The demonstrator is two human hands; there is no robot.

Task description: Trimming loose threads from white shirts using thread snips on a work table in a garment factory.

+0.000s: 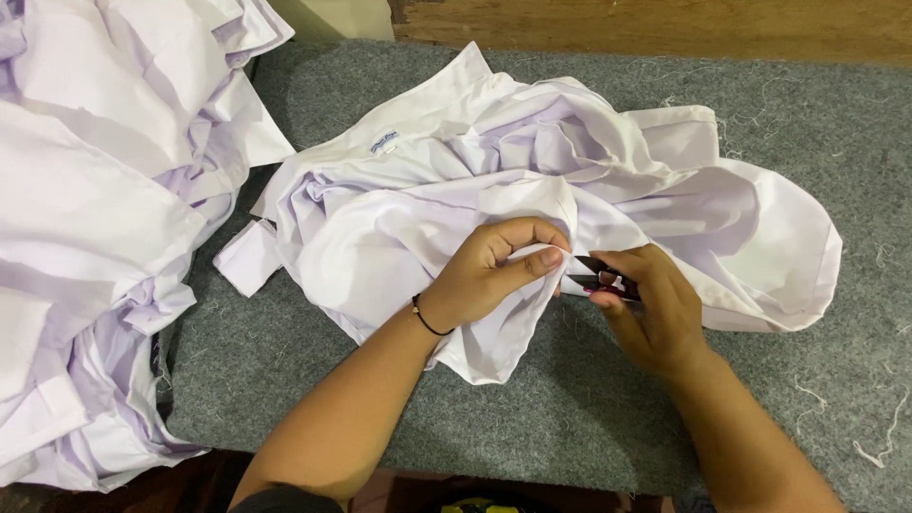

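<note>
A grey felt-covered table [589, 418] carries a heap of white garments [85, 237] at its left end and one crumpled white shirt [494, 180] in the middle. The left hand [489, 271] pinches a fold of that shirt, fingers closed on the cloth. Touching it, the right hand [655, 304] grips small black thread snips [598, 275] at the fold.

Fingers of the right hand [655, 304] are covering most of the small black snips [597, 275]; the frame's left edge is cutting off the pile of white garments [85, 237].
</note>
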